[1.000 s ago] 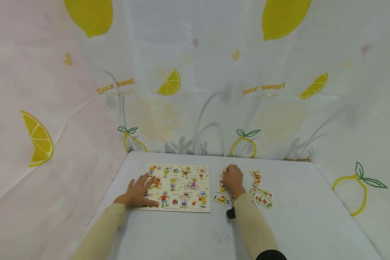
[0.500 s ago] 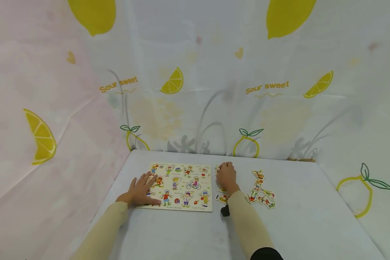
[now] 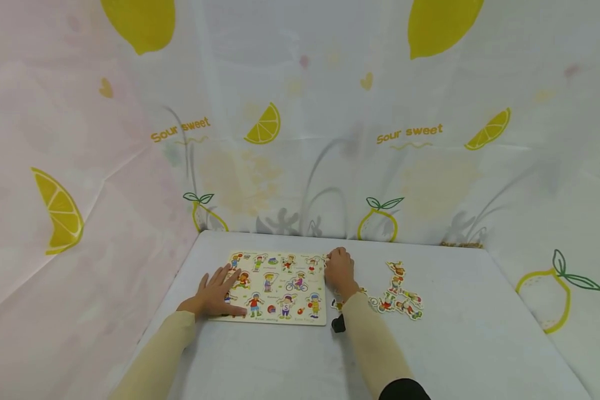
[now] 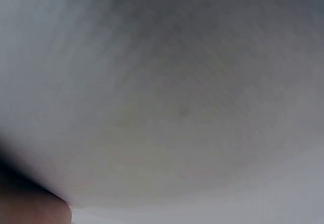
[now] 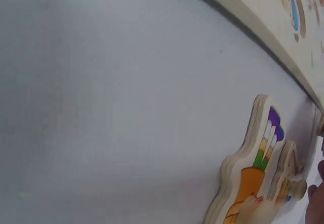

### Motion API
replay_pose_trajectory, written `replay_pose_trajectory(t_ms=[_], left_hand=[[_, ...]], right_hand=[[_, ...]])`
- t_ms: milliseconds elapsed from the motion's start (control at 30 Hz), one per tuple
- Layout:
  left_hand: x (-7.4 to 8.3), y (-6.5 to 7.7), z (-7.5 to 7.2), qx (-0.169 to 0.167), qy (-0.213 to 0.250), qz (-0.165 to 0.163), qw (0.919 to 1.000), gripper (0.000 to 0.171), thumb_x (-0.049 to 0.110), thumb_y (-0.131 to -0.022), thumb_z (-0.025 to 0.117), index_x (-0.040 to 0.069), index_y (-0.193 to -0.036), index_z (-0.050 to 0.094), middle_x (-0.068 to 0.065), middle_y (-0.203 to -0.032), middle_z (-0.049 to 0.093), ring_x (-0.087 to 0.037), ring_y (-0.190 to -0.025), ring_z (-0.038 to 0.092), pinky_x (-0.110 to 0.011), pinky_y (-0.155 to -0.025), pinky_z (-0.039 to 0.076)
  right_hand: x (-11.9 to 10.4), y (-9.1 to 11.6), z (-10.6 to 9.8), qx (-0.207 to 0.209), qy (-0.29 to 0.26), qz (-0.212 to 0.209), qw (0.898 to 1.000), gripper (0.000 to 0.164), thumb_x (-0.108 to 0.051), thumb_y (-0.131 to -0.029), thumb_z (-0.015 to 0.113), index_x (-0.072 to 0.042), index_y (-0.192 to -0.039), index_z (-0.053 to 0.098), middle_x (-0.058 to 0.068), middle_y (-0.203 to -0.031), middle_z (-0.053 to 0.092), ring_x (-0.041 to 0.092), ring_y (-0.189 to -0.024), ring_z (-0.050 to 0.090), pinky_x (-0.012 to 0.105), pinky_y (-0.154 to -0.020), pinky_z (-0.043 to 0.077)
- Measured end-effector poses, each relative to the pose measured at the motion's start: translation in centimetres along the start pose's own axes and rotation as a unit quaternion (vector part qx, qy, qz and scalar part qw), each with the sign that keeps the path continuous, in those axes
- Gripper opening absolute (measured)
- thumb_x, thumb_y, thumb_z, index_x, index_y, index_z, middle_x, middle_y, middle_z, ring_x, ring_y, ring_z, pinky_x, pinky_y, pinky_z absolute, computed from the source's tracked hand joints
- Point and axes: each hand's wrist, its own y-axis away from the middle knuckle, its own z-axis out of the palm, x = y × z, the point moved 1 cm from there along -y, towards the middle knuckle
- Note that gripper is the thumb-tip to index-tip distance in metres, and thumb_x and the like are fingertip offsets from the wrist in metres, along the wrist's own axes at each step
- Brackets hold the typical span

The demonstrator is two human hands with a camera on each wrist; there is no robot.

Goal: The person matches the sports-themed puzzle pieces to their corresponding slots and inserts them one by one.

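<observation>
A wooden puzzle board point(image 3: 300, 316) with pictures of children playing sports lies flat on the white table. My left hand point(image 3: 210, 294) rests spread on its left side, fingers straight, covering some pictures. By the board's upper right corner, my right hand point(image 3: 340, 272) has curled fingers pinching a small puzzle piece, mostly hidden; a bit of it shows by the fingertips. Under and behind that wrist lie more cut-out pieces, partly covered. Close up in the right wrist view are one thick wooden puzzle piece point(image 5: 248, 183) and another piece point(image 5: 286, 173) beside it.
To the right lies a loose cluster of several puzzle pieces point(image 3: 402, 297). A lemon-print cloth point(image 3: 300, 166) hangs behind and at both sides of the white table point(image 3: 480, 333). The left wrist view shows mostly blurred pale surface.
My right hand has moved left from among the loose pieces to the board's right edge, carrying the small puzzle piece. The left hand stays on the board.
</observation>
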Motion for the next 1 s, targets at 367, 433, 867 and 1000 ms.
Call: replay_pose_trajectory(t_ms=[367, 433, 867, 1000], left_hand=[[0.3, -0.1, -0.2, -0.008, -0.019, -0.014, 0.9997, 0.121, 0.076, -0.07, 0.07, 0.015, -0.16, 0.017, -0.022, -0.165, 0.002, -0.047, -0.151, 0.003, -0.069, -0.115, -0.003], [0.3, -0.1, -0.1, -0.009, -0.021, -0.016, 0.9996, 0.121, 0.076, -0.07, 0.07, 0.015, -0.16, 0.016, -0.022, -0.165, 0.002, -0.046, -0.151, 0.003, -0.069, -0.115, -0.003], [0.4, -0.1, -0.6, -0.013, -0.013, -0.011, 0.9998, 0.123, 0.077, -0.07, 0.069, 0.014, -0.16, 0.015, -0.023, -0.165, -0.001, -0.047, -0.15, 0.002, -0.069, -0.115, -0.005], [0.6, 0.1, -0.4, -0.01, -0.013, -0.006, 0.9998, 0.122, 0.077, -0.07, 0.069, 0.012, -0.159, 0.016, -0.024, -0.165, 0.001, -0.048, -0.15, 0.003, -0.069, -0.115, -0.003]], right_hand=[[-2.4, 0.2, 0.5, -0.029, -0.03, -0.04, 0.998, 0.012, -0.018, -0.102, 0.052, -0.009, -0.103, 0.061, 0.014, -0.126, 0.054, 0.033, -0.112, 0.052, 0.051, -0.098, 0.042], [-2.7, 0.3, 0.9, -0.033, -0.042, -0.044, 0.998, 0.012, -0.017, -0.101, 0.053, -0.009, -0.102, 0.061, 0.014, -0.126, 0.054, 0.034, -0.114, 0.051, 0.052, -0.098, 0.041], [-3.5, 1.1, 1.8, 0.018, -0.094, -0.035, 0.995, 0.011, -0.014, -0.096, 0.06, -0.006, -0.097, 0.067, 0.013, -0.11, 0.061, 0.035, -0.105, 0.055, 0.053, -0.095, 0.042], [-3.2, 1.3, 2.1, 0.023, -0.093, -0.028, 0.995, 0.012, -0.013, -0.096, 0.059, -0.006, -0.098, 0.068, 0.013, -0.11, 0.061, 0.035, -0.105, 0.055, 0.053, -0.094, 0.042]])
